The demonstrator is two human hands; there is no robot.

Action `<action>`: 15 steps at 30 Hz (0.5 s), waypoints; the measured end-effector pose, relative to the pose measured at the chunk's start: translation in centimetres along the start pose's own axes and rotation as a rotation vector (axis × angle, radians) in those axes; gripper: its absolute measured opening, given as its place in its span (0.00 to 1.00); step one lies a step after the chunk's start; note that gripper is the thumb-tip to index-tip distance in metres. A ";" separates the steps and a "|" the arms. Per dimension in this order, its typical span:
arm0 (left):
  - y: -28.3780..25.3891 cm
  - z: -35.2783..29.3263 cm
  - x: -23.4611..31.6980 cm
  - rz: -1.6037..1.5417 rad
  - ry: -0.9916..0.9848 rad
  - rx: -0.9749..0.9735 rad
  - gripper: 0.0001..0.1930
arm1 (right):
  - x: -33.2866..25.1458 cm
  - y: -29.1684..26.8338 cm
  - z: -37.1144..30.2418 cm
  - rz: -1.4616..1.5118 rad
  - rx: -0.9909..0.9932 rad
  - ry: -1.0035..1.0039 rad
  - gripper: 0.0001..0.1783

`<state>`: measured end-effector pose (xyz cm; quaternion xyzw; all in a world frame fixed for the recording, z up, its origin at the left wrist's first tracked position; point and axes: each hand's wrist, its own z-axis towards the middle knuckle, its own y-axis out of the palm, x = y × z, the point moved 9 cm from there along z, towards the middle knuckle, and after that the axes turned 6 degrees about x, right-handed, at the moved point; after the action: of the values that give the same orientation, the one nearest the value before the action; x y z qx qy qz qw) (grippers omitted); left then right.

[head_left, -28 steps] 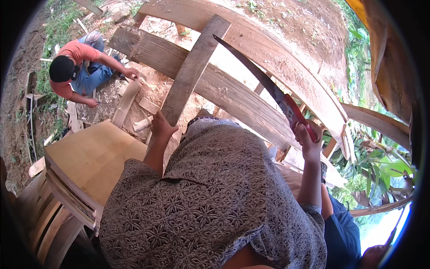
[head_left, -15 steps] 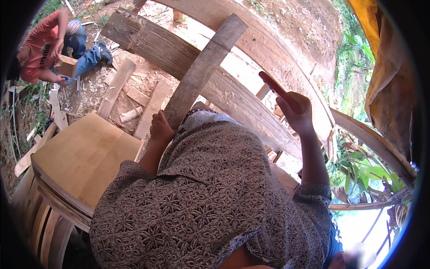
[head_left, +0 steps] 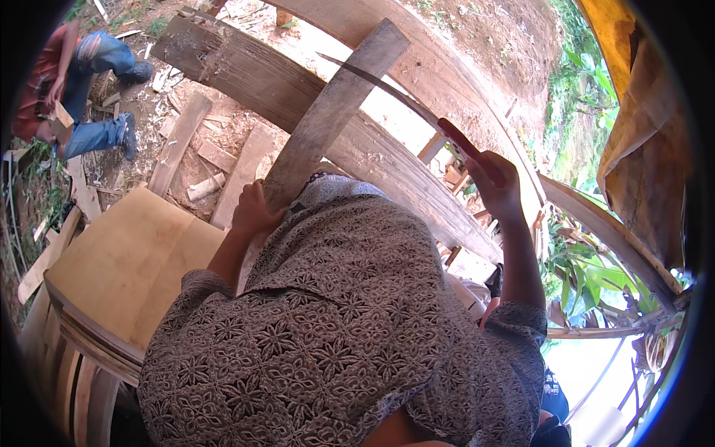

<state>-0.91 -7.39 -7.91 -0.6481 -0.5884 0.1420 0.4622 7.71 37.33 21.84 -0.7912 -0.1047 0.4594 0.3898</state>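
Note:
My left hand grips the near end of a grey weathered board. The board slants away from me, lying across a thick rough beam. In my right hand is the red handle of what looks like a handsaw, seen nearly edge-on. Its long, thin dark blade reaches leftward and crosses the board near the far end; I cannot tell whether it touches the wood. My fingers are closed around the handle.
Left of me stands a stack of pale curved panels. Another person crouches at the far left with a wood block. Offcuts and shavings litter the ground. A wide plank runs beyond the beam; a tarp hangs at right.
The saw's blade has come into sight across the board. My left hand's grip has shifted slightly on the board. The view has shifted, and the other person's legs are now spread differently.

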 end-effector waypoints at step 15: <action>-9.7 21.8 16.5 -0.199 -0.016 0.658 0.22 | -1.6 2.7 -1.0 -0.052 0.013 -0.078 0.11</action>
<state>-18.51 15.59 -6.17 -0.4025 -0.5750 0.2834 0.6535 7.06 34.19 21.25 -0.7670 -0.1373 0.4805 0.4026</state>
